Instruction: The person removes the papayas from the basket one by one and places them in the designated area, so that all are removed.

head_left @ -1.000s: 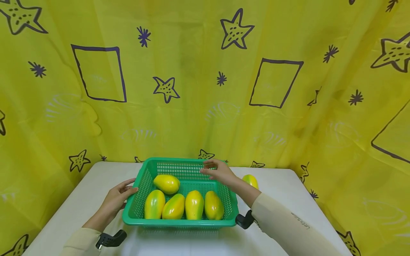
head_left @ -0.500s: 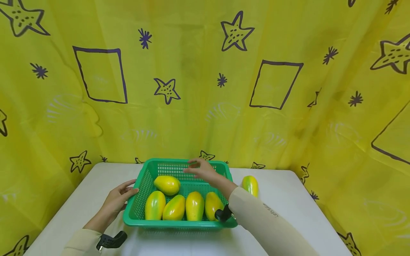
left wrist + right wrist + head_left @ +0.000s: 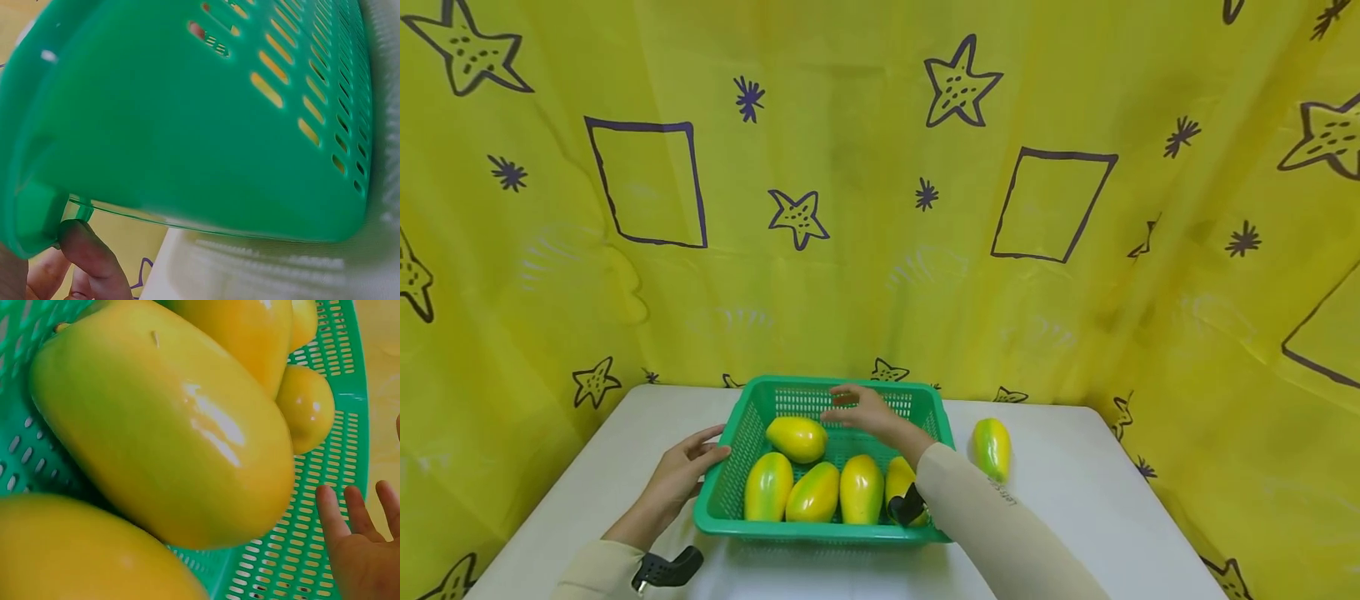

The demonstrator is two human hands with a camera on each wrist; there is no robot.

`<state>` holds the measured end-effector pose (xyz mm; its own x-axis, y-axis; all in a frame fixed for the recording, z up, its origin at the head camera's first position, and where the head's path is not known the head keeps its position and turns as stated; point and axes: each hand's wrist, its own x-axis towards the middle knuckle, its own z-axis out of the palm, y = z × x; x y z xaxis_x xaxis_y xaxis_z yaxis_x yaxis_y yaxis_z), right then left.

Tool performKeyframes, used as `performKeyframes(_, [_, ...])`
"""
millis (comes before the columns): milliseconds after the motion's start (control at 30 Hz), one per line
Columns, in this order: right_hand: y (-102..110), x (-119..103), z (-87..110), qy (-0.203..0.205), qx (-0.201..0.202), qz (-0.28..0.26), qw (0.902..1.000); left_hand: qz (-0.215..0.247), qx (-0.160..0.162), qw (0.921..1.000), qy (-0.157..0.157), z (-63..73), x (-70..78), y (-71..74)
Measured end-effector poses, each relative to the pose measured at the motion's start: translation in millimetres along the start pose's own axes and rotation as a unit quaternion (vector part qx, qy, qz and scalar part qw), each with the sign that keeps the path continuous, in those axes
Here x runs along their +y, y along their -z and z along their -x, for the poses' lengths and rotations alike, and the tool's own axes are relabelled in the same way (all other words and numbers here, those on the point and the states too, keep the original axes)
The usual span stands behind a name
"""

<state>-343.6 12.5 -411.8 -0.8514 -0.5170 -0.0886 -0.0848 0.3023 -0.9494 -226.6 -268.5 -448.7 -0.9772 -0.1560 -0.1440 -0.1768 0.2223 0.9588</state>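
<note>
Toward the tabletop's back edge: your right hand, wide, empty.
Basket: your left hand grips; tugging could roll fruit.

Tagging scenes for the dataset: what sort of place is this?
Probably a staged recording corner; the wider room is out of view. Signs: a yellow patterned curtain behind and on both sides of the white table, a green basket of fruit on it, and black wrist devices.

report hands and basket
Left hand holding green basket by rim. Right hand over basket, nothing held. Five fruits inside, one on table. No obstruction seen.
</note>
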Motion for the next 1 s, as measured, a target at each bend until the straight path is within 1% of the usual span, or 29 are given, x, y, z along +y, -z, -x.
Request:
performKeyframes(233, [-6,10,-8.4,-0.012,-0.003,0.0,0.9999,0.008,0.004,1.0,0.004,-2.1,-3.0,-1.4])
performKeyframes(367, [-10,13,-12.9,-0.017,-0.012,0.008,0.9998,0.01,0.006,0.9999,0.006,-2.6,-2.7,-0.8])
performKeyframes(600, [-18,18,-17.8,-0.011,-0.019,0.008,0.9997,0.018,0.004,0.9998,0.007,-2.3,-1.8,-0.8])
performKeyframes(833, [-25,23,-21.8,-0.011,-0.021,0.012,0.9997,0.015,0.006,0.9998,0.007,-2.7,-3.5,-1.2])
performKeyframes(1000, [-29,27,-27.0,-0.019,-0.023,0.018,0.9994,0.023,0.006,0.9997,0.008,-3.5,-5.1,-0.6])
